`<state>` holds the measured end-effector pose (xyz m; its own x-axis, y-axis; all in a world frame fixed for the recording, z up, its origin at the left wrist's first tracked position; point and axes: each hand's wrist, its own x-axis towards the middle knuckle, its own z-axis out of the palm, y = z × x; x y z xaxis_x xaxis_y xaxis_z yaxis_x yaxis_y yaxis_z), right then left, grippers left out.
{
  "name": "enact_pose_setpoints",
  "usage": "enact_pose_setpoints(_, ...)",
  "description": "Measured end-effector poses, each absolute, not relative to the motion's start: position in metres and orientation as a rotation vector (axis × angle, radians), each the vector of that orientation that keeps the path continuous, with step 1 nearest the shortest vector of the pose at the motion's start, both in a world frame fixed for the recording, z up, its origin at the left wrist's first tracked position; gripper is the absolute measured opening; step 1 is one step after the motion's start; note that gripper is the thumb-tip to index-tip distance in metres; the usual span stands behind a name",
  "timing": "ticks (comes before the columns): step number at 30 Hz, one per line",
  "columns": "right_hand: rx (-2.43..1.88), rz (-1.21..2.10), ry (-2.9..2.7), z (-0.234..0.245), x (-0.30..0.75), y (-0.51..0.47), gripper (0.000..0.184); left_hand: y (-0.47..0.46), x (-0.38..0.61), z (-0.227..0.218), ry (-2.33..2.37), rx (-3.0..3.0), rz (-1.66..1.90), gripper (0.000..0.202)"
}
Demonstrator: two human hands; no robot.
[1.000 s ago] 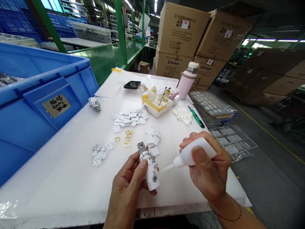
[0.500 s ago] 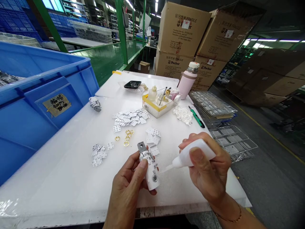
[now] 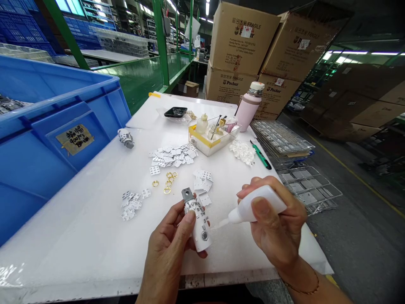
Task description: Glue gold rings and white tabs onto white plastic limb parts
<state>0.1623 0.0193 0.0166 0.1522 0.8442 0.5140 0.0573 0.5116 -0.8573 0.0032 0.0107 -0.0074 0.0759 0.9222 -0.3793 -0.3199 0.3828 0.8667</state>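
While the head view looks down on the white-covered table, both hands are occupied. Left hand: thumb and fingers closed around a white cylindrical part with a grey end piece and small raised details, held tilted above the table, grey end pointing away from the person. Right hand: thumb and fingers wrapped around a translucent white plastic squeeze bottle with a tapered nozzle. Nozzle tip just beside the part's right flank; contact cannot be told.

Change over the last second: very slight. Bottle sits a touch lower at its rear; part and left-hand grip essentially as before. Judgement: a steady pause at the part's side, work about where it was; no liquid discernible on the part.

Beyond the hands: small gold-coloured metal rings, a heap of flat white perforated pieces, both untouched.
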Motion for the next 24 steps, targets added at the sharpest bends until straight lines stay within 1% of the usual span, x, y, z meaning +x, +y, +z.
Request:
enact_pose_setpoints(5,-0.846,0.68,-1.245,0.0195,0.1651,0.015,0.019,0.0132,0.0029,-0.0102,1.106,0.645,1.072,0.047)
enact_pose_setpoints(12,-0.859,0.676,-1.323,0.0142,0.1623,0.0175,0.017,0.0107,0.0013,-0.0096,1.101,0.662,1.068,0.048)
enact_pose_setpoints(18,-0.883,0.684,-1.345,0.0165,0.1632,0.0166,0.014,0.0127,0.0014,-0.0083,1.117,0.696,1.056,0.043)
enact_pose_setpoints(24,-0.905,0.653,-1.361,0.0169,0.1637,0.0155,0.014,0.0118,0.0014,-0.008,1.115,0.676,1.064,0.047)
